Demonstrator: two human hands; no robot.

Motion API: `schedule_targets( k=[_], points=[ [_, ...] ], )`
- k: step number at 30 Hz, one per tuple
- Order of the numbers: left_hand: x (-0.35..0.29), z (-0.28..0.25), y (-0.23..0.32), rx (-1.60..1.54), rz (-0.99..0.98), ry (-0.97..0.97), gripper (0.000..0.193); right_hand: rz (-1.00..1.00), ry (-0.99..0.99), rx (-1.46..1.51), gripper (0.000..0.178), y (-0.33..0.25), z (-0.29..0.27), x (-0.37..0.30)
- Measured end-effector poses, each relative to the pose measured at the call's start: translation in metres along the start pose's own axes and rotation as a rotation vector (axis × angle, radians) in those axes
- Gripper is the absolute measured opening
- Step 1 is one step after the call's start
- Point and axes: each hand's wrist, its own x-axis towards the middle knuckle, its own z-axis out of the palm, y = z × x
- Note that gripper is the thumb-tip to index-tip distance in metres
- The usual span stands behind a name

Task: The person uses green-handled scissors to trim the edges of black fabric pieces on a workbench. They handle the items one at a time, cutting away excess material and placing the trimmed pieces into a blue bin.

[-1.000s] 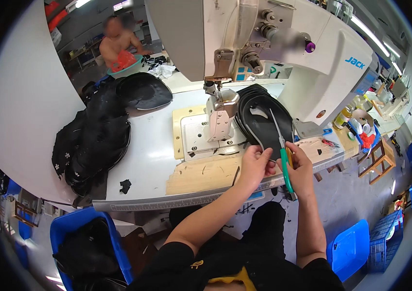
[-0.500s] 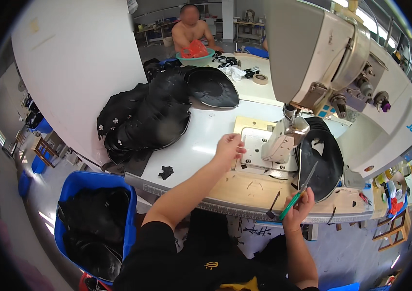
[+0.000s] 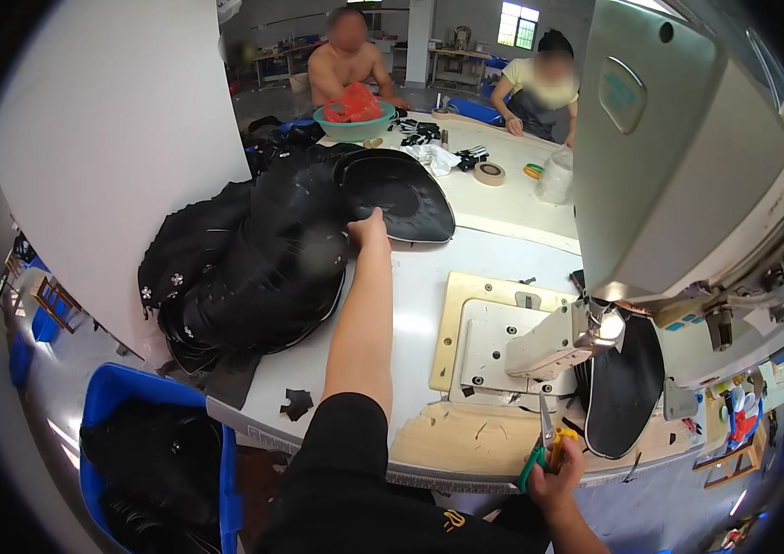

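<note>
My left hand reaches forward to a glossy black oval panel with a pale edge, on top of a heap. Its fingers close on the panel's near edge, partly hidden there. In my right hand, low by the table's front edge, is a pair of scissors with green and yellow handles, blades pointing away from me. Left of the panel, more black leather-like pieces lie piled, some with small silvery flower ornaments. Another black piece lies under the sewing machine, right of its needle area.
A blue bin of black pieces stands at my left. A black scrap lies near the front edge. Across the table are two people, a green basin with a red bag, and a tape roll. A white partition rises at left.
My left hand has gone from beside the machine's plate to the black panel on the heap. My right hand still holds the scissors, now lower in view. The view has shifted.
</note>
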Motion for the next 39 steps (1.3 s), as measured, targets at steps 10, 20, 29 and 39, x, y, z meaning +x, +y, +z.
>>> schedule_targets(
  k=[10, 20, 29, 39],
  points=[
    [-0.032, -0.030, 0.044, -0.112, -0.219, -0.030, 0.046, -0.034, 0.073, -0.050, 0.059, -0.006, 0.003, 0.010],
    [-0.101, -0.123, 0.059, 0.351, 0.038, -0.567, 0.049, -0.003, 0.119, 0.026, 0.057, -0.008, 0.004, 0.013],
    [-0.220, -0.214, 0.043, 1.011, 1.173, -0.654, 0.073, -0.068, 0.108, 0.002, 0.055, -0.019, -0.001, 0.024],
    [-0.232, -0.153, 0.064, 0.643, 1.365, -0.576, 0.049, -0.104, 0.089, -0.029, 0.054, -0.020, -0.005, 0.028]
  ],
)
